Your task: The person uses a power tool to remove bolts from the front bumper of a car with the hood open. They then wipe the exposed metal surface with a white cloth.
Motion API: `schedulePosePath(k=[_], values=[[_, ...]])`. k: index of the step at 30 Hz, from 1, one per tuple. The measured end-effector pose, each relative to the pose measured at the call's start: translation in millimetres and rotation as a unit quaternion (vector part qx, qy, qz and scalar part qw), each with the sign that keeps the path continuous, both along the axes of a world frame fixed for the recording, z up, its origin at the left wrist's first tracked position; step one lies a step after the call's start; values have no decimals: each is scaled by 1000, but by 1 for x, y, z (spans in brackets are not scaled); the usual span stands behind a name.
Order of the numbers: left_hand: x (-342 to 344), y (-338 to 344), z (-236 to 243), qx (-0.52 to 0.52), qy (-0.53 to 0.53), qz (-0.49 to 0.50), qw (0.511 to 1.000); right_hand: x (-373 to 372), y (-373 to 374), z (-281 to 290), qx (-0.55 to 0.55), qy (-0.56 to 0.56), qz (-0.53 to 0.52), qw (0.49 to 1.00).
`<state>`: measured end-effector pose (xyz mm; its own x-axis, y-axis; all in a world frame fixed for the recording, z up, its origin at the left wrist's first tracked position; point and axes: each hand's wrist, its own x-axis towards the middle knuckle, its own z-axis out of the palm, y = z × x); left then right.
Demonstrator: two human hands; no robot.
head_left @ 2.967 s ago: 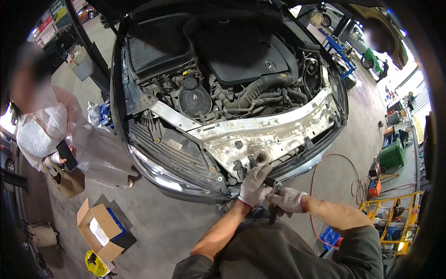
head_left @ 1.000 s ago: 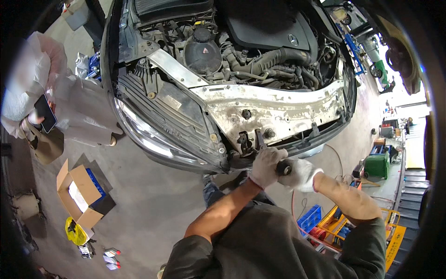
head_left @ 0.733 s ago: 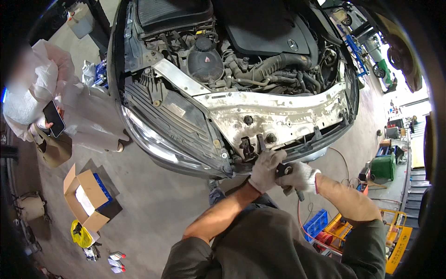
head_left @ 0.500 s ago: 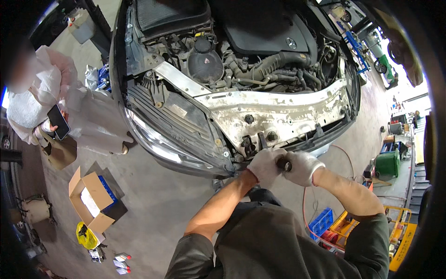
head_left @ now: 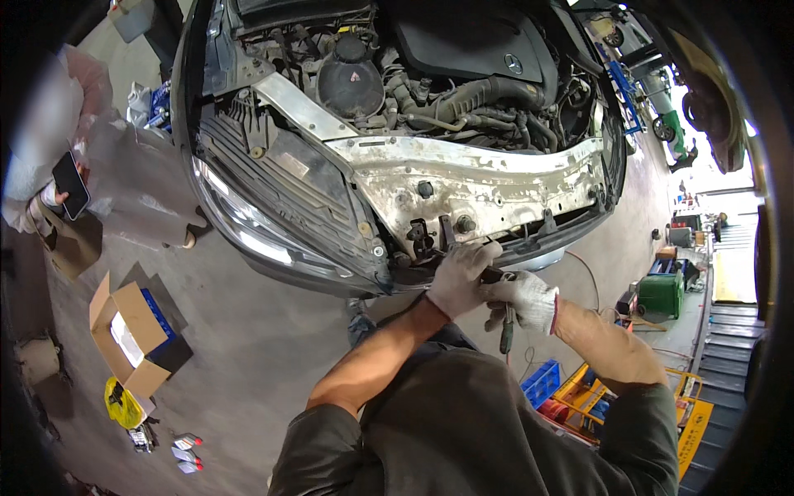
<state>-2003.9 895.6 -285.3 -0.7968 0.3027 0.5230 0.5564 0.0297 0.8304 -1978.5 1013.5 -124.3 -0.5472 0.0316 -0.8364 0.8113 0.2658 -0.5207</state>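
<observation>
Head view, right in at the fingertips: folding the gloved right hand [head_left: 531, 299] round a dark tool [head_left: 507, 335], with a slim handle hanging out below. Bunching close together, on the gloved left hand [head_left: 456, 279], just beside the tool's upper end; can't tell from here whether pinching it or merely steadying it. Holding that tool up between both hands, near the car's front bumper [head_left: 310, 281].

Could go wrong quickly from this spot! Could slip through loose knit fabric and clatter to the floor, if gripped too lightly. Could nip a glove, crowded in this tightly against the tool. Might snag on the black latch [head_left: 420, 238], or scrape the pale front panel [head_left: 488, 190], if lifted carelessly.

On to the pose: meeting in front of the body, with both wrists turned inward. Slanting up and rightward along the left forearm [head_left: 376, 355]; angling in from the right along the right forearm [head_left: 608, 345], with elbow held wide. Facing, farther out, an open engine bay [head_left: 459, 103], with an open cardboard box [head_left: 136, 318] off to the left.
</observation>
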Motion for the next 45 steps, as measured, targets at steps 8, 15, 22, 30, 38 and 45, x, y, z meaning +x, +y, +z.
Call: schedulePosePath(k=[8,15,22,30,38,45], values=[[-26,-8,4,-134,-72,-122,981,-38,-10,9,412,213,585,666],[-11,-4,4,20,-53,-14,998,-31,-10,2,370,75,499,780],[2,1,8,59,-37,100,993,-19,-12,2,75,-12,14,997],[-35,-23,14,-82,-57,-123,987,-40,-9,7,316,143,437,830],[-20,-17,5,-72,-62,-130,987,-38,-10,5,450,181,649,586],[4,1,-2,14,-29,72,997,-28,-11,11,162,-24,233,958]])
